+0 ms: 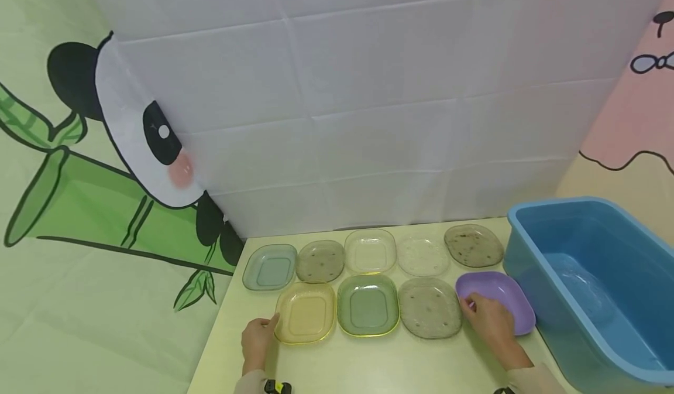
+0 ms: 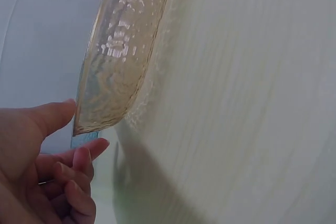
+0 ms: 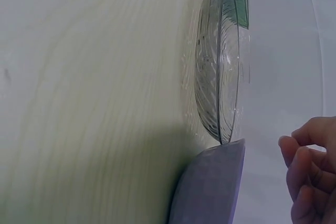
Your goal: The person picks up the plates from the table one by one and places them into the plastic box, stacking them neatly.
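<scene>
My left hand (image 1: 258, 340) is at the left edge of a yellow glass plate (image 1: 305, 313). In the left wrist view its thumb (image 2: 55, 116) lies at the rim, with the index finger just below the corner and a narrow gap visible there. The other fingers curl loosely. Over the left part of a purple plate (image 1: 502, 293) hovers my right hand (image 1: 489, 321), fingers loosely bent and holding nothing. Seen from the right wrist, these fingers stand apart from the rim. To the left of the purple plate lies a clear patterned plate (image 1: 430, 309), with a green plate (image 1: 368, 305) beyond it.
Behind the front row stand several more plates, among them a bluish plate (image 1: 270, 267), a grey plate (image 1: 320, 261) and a brownish plate (image 1: 474, 245). A large blue tub (image 1: 558, 318) stands at the right, close to the purple plate. White cloth (image 1: 368, 148) hangs behind the table.
</scene>
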Available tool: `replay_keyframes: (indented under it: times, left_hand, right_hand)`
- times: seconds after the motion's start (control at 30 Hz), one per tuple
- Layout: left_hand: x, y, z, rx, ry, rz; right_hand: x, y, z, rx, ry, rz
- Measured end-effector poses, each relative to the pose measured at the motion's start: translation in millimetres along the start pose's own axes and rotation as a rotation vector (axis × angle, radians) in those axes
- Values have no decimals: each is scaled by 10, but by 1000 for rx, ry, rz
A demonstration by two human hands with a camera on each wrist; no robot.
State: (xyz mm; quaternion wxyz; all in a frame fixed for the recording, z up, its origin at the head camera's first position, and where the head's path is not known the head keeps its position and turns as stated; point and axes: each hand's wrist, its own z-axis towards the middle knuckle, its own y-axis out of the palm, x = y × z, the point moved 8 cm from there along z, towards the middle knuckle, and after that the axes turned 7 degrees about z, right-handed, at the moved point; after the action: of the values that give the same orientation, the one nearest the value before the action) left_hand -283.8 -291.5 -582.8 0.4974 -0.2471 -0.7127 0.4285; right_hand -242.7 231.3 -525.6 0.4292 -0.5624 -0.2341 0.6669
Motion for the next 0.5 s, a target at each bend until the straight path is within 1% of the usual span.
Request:
replay_keyframes:
  times: [0.13, 0.23, 0.37, 0.5]
  left_hand:
    - [2, 47, -10, -22, 7, 1]
    - [6, 67, -27, -32, 21, -6]
    - [1, 93, -35, -39, 38, -11]
    - [-3, 107, -21, -32, 43, -4]
  right_hand:
    - [6, -2, -15, -5, 12, 9]
    - [-11, -7, -25, 4, 5, 13]
    - [-38, -5, -41, 15, -10, 13]
    - [-47, 2, -38, 18, -3, 12]
